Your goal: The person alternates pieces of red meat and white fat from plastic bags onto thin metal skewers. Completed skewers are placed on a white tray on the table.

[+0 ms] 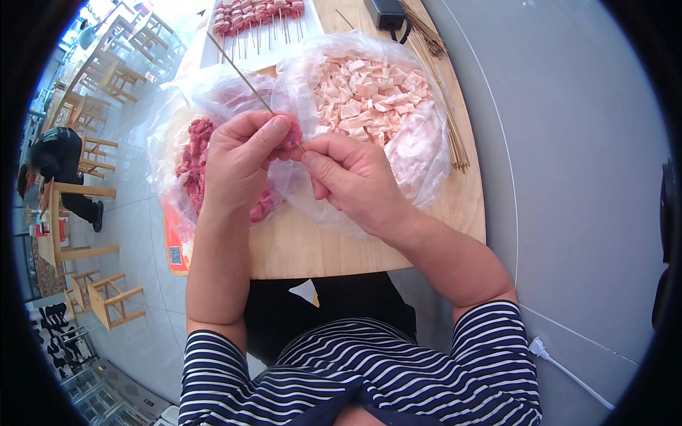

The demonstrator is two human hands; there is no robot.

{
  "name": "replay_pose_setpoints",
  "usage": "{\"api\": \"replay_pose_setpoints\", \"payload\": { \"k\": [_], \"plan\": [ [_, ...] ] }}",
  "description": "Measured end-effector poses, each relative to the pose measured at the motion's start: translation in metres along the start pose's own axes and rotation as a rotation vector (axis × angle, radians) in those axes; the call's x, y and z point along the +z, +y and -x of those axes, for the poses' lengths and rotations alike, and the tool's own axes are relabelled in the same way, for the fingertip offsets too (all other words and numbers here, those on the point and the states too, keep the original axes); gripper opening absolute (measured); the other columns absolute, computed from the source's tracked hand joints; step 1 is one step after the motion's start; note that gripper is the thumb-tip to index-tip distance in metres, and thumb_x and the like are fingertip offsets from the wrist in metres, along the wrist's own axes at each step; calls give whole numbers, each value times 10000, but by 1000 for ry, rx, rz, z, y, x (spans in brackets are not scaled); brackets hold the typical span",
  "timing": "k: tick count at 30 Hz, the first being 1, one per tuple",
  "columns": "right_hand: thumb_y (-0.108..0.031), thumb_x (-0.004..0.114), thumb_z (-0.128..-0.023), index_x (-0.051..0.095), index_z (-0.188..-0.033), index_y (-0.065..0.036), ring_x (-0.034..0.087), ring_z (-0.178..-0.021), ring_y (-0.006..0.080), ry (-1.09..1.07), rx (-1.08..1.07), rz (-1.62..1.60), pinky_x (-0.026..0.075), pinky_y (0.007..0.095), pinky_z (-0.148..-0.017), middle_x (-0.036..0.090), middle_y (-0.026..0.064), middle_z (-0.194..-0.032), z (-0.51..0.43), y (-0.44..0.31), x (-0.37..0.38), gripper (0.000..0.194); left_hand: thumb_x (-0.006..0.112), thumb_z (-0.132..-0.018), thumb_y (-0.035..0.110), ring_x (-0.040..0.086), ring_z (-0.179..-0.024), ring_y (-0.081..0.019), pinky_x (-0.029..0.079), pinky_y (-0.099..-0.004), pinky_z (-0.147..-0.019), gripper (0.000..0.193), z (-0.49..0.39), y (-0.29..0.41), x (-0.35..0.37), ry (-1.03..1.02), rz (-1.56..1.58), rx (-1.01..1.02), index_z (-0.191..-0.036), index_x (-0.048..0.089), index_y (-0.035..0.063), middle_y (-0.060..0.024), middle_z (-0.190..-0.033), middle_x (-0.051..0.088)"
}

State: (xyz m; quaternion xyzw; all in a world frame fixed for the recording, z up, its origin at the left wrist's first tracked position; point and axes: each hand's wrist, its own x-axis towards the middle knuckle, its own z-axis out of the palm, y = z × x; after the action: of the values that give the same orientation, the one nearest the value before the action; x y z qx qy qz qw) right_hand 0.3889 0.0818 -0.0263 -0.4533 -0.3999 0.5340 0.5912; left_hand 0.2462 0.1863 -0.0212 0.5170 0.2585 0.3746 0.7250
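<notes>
My left hand (245,149) pinches a piece of red meat (292,136) threaded on a thin bamboo skewer (240,73). The skewer's long bare end points up and to the left, away from me. Thumb and forefinger of my right hand (351,175) grip the skewer's other end, just beside the meat. Beneath my left hand lies an open clear plastic bag with red meat chunks (196,154), partly hidden by my arm. To the right, another plastic bag holds pale, pinkish-white cut pieces of fat (367,96).
Finished meat skewers (258,16) lie on a white tray (240,53) at the table's far side. Loose bamboo skewers (447,117) run along the right edge, near a black box (386,13). A grey wall (575,133) borders the wooden table (330,255). A person (58,160) bends at left among wooden stools.
</notes>
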Motion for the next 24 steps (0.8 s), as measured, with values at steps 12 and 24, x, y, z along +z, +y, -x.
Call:
{"api": "replay_pose_setpoints", "payload": {
  "k": [12, 24],
  "plan": [
    [-179, 619, -912, 660, -870, -44, 478, -610, 31, 404, -276, 109, 389, 183, -532, 581, -39, -714, -7, -47, -66, 148, 654, -805, 78, 625, -863, -182, 493, -297, -744, 165, -16, 14, 41, -121, -939, 345, -959, 708, 50, -97, -954, 639],
    [-232, 688, -819, 658, -837, -4, 540, -558, 104, 555, -220, 621, 450, 271, -546, 629, 49, -644, -23, -36, -99, 230, 724, -713, 275, 621, -921, -285, 489, -368, -829, 276, -84, -35, 80, -221, -1306, 56, -859, 721, 42, -160, -944, 615]
  ]
}}
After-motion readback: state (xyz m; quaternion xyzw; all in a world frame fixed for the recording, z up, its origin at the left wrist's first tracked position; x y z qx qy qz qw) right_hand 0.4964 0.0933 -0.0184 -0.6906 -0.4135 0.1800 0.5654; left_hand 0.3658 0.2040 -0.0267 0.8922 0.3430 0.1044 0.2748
